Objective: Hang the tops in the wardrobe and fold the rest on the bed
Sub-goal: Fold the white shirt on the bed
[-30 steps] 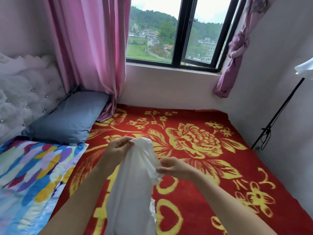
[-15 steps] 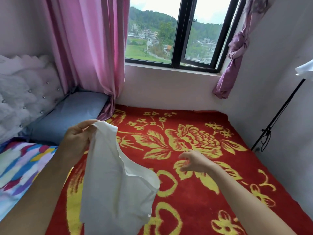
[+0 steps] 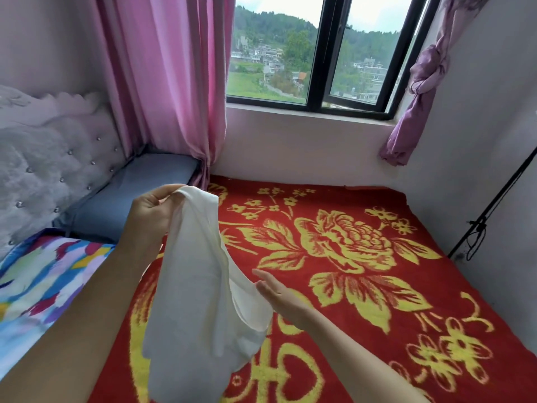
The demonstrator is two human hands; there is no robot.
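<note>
A white garment (image 3: 197,301) hangs in the air above the bed (image 3: 436,373), held up from its top edge by the left hand (image 3: 151,216). That hand's fingers (image 3: 162,196) are curled together with the thumb and clamped on a bunched fold of the cloth at its highest point, so the fabric starts right at the fingertips and drops down and to the right of the wrist in a long loose drape. Lower down the cloth opens into a curved hem or opening that bellies out to the right. The right hand (image 3: 279,295) is held flat beside that bulge, its fingers (image 3: 266,276) straight and slightly apart, gripping nothing; their tips meet the right edge of the cloth, though whether they press it or only brush it cannot be told. The bottom of the garment runs out of view at the lower edge. The bed is covered by a red blanket (image 3: 363,286) with a yellow flower pattern. A blue pillow (image 3: 130,205) lies at its far left corner against a tufted headboard (image 3: 43,170), with a multicoloured quilt (image 3: 43,286) just in front of it. A pink curtain (image 3: 168,82) hangs left of the window (image 3: 319,53).
</note>
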